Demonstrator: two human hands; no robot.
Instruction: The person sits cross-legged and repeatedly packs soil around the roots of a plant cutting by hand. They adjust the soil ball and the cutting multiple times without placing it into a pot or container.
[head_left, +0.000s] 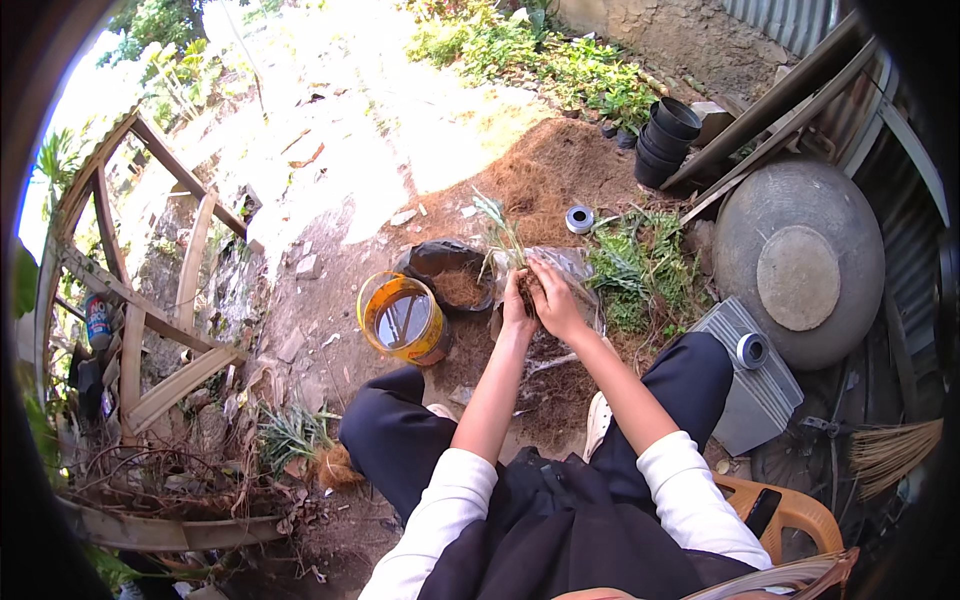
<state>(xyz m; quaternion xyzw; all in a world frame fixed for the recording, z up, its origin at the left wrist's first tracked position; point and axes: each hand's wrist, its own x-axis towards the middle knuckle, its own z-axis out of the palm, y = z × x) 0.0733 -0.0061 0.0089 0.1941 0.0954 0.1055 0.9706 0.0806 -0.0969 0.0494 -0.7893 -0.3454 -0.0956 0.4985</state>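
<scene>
Both hands press together around the brown root ball (530, 291) of a small plant (501, 223) with narrow grey-green leaves. My left hand (517, 302) cups it from the left, and my right hand (555, 298) lies along its right side, fingers pointing away from me. The leaves rise above the fingertips and lean left. Beneath the hands lies a clear plastic sheet (576, 261), partly hidden by them. Just left of them stands an open black plastic bag (421, 260) holding brown fibre (459, 288). Beside that bag, a yellow bucket (429, 334) contains dark liquid.
Cut ferns and leafy plants (634, 274) lie at right, near a tape roll (579, 219). Farther off are a fibre heap (551, 161) and stacked black pots (661, 146). A large round grey vessel (795, 195) and an orange plastic chair (814, 525) stand right; a wooden frame (154, 319) stands left.
</scene>
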